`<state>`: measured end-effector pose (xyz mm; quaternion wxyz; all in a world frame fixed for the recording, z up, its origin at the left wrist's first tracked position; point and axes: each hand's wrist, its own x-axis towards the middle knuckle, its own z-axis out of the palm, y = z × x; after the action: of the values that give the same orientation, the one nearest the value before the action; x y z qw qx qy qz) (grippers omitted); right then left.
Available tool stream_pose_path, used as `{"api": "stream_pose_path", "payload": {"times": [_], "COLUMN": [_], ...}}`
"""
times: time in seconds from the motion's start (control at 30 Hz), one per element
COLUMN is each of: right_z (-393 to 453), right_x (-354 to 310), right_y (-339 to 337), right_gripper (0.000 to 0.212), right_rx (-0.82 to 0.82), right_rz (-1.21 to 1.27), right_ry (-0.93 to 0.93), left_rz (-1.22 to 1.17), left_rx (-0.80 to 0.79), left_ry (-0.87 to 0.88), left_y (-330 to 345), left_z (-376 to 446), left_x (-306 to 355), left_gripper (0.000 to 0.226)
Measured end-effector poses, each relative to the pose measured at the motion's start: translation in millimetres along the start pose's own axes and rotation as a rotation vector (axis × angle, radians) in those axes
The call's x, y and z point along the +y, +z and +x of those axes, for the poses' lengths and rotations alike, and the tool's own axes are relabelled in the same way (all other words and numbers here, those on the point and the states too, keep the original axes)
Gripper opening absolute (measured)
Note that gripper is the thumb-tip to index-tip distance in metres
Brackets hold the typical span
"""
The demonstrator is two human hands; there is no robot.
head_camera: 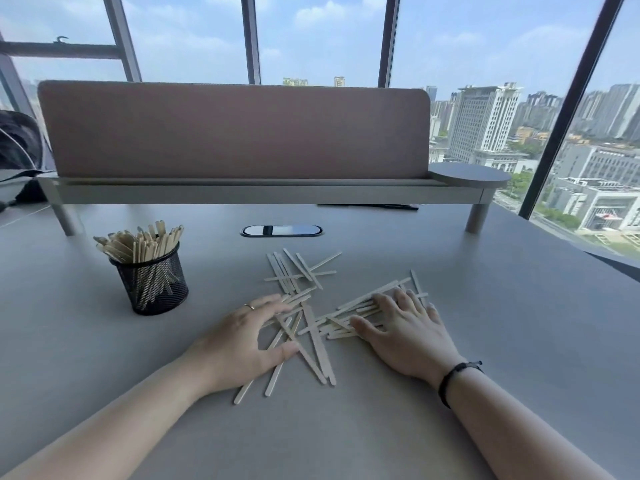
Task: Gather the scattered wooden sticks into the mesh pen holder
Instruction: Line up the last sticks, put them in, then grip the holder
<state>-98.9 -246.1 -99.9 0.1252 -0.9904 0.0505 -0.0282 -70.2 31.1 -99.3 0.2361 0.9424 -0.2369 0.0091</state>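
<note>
Head | left hand [239,344] spread on wooden sticks [311,327] | right hand [405,327] flat, spread on sticks

Grey desk [485,341], pink divider [235,133], tall windows [318,36], daylight

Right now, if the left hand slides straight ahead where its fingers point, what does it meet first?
Probably the crossed pale wooden sticks lying beyond the left hand on the grey table.

Pale cream wooden sticks [317,327] lie on a plain grey table [485,306], the pen holder [152,280] is black criss-cross mesh, the desk divider [235,133] is dusty pink, and the wristband [453,375] is black
</note>
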Motion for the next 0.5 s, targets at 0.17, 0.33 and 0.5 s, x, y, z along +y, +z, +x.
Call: {"api": "stream_pose_path", "payload": {"times": [0.17,0.33,0.5], "right_z": [-1.7,-0.2,5.3], "right_x": [-24.9,-43.6,-75.0], "right_y": [7.4,6.9,6.9], "right_gripper": [0.08,0.075,0.067], "right_rx": [0.051,0.071,0.103], "right_rz": [0.014,0.056,0.302], "right_ry": [-0.173,-0.271,-0.172], "left_rz": [-0.042,-0.132,-0.174], "left_rx": [0.06,0.083,0.055], "left_ry": [0.093,0.127,0.19], "left_y": [5.0,7.6,3.6], "left_z": [5.9,14.8,15.0], "left_x": [2.7,3.5,10.9], "left_gripper": [0.044,0.042,0.056]}}
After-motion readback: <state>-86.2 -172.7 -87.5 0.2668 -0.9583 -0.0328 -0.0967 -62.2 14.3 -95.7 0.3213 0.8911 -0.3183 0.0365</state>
